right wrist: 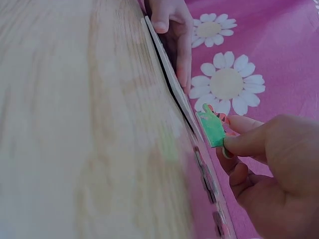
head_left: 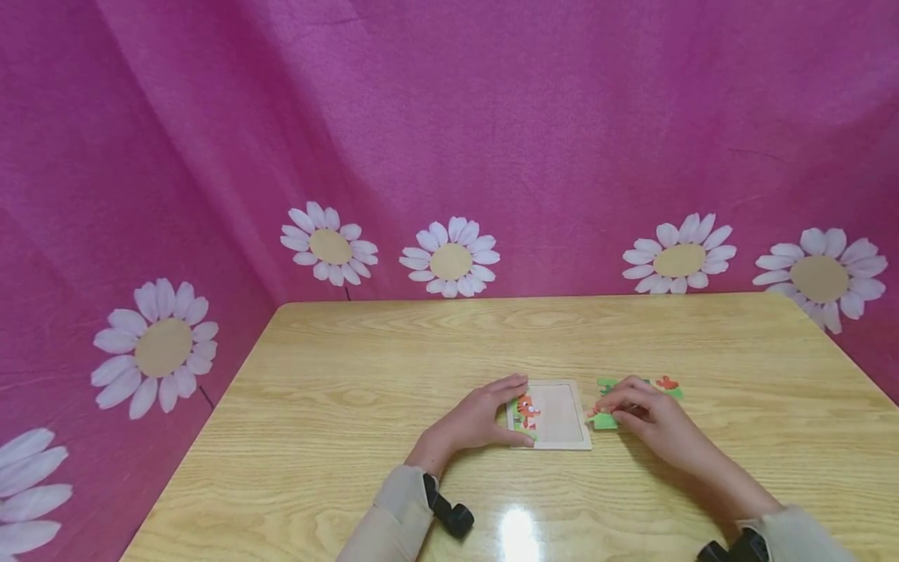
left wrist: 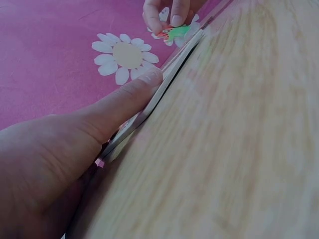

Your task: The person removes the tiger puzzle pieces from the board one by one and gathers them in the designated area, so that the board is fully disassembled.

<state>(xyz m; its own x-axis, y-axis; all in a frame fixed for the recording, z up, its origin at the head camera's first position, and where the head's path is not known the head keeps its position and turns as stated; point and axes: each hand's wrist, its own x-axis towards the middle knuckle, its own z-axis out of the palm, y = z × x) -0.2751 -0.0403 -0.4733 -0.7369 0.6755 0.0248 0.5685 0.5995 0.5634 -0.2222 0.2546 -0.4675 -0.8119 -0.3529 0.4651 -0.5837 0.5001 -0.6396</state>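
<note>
A square wooden puzzle frame (head_left: 562, 415) lies on the table with pieces showing an orange animal (head_left: 525, 412) along its left side. My left hand (head_left: 476, 418) grips the frame by its left part, thumb at the near edge and fingers at the far edge. Between thumb and fingertips, my right hand (head_left: 663, 421) pinches a green and orange jigsaw piece (right wrist: 213, 129), just right of the frame. The left wrist view also shows this piece (left wrist: 178, 33) raised above the table. Behind the right hand lie loose jigsaw pieces (head_left: 670, 384), partly hidden by its fingers.
The wooden table (head_left: 337, 375) has a light grain and bears a bright reflection near its front. A pink curtain (head_left: 534, 140) printed with large white daisies hangs behind and to the left of it. Both wrists carry black camera mounts (head_left: 449, 511).
</note>
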